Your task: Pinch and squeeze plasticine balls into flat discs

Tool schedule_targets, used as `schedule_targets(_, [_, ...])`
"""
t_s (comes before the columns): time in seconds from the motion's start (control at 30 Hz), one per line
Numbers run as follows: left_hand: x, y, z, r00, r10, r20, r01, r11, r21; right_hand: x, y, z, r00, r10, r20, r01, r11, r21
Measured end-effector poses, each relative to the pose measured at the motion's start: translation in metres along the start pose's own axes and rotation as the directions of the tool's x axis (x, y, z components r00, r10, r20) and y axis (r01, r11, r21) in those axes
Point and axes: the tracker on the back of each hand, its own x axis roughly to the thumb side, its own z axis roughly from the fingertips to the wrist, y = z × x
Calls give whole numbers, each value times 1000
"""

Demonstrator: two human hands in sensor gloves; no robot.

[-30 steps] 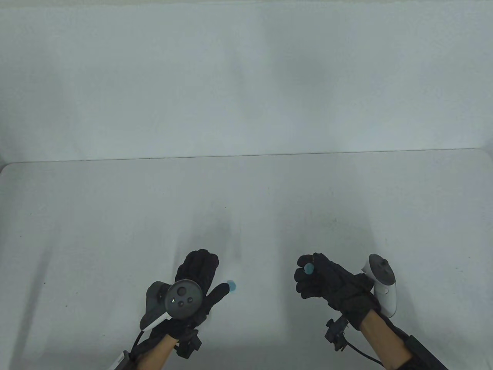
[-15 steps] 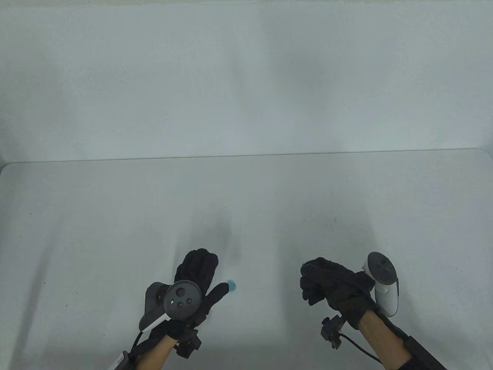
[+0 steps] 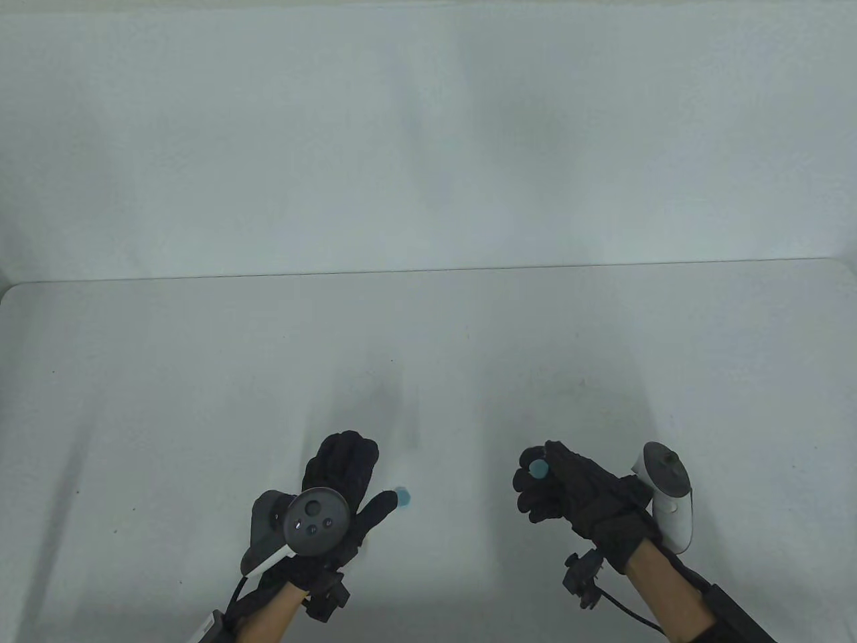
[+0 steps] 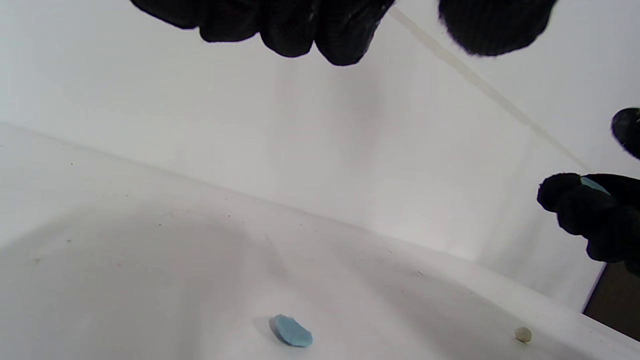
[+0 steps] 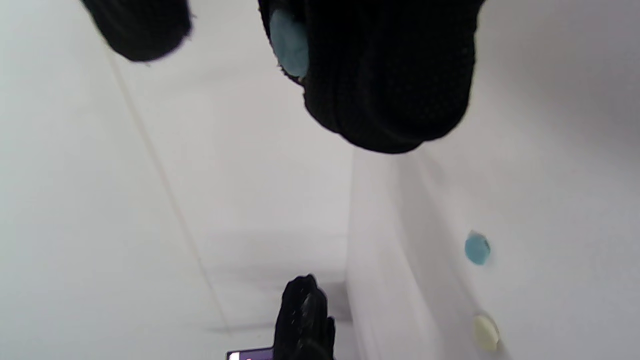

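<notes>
right hand (image 3: 569, 492) pinching small flattened blue plasticine piece (image 3: 537, 468), near right | left hand (image 3: 338, 495) relaxed, holding nothing; second blue disc (image 3: 402, 496) beside thumb | risk: could stick to glove, tear

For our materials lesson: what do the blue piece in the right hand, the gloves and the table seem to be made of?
Blue piece: soft, matte plasticine, apparently; flattened to a disc against the right hand fingers.
Gloves: black knitted fabric; woven texture shows.
Table: smooth white, probably plastic or laminate; faintly scuffed.
</notes>
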Motion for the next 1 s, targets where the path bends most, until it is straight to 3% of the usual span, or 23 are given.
schedule_targets(0.1, [1,0,0,1000,-1,2,1,1000,4,1,-3,2,1000,15,-8,-15,998,-69])
schedule_targets(0.4, [0,-2,0,1000,-4,1,4,1000,1,5,-3,4,997,73,-3,-73,986,-150])
schedule_targets(0.53, [0,-1,0,1000,-5,2,5,1000,5,3,-3,3,999,41,9,-40,996,-84])
schedule_targets(0.63, [-1,-2,0,1000,-13,-1,13,1000,0,1,-1,2,999,-41,19,40,999,27])
schedule_targets(1.0, [-2,-2,0,1000,-14,-2,14,1000,-2,2,0,-2,998,-58,12,58,998,25])
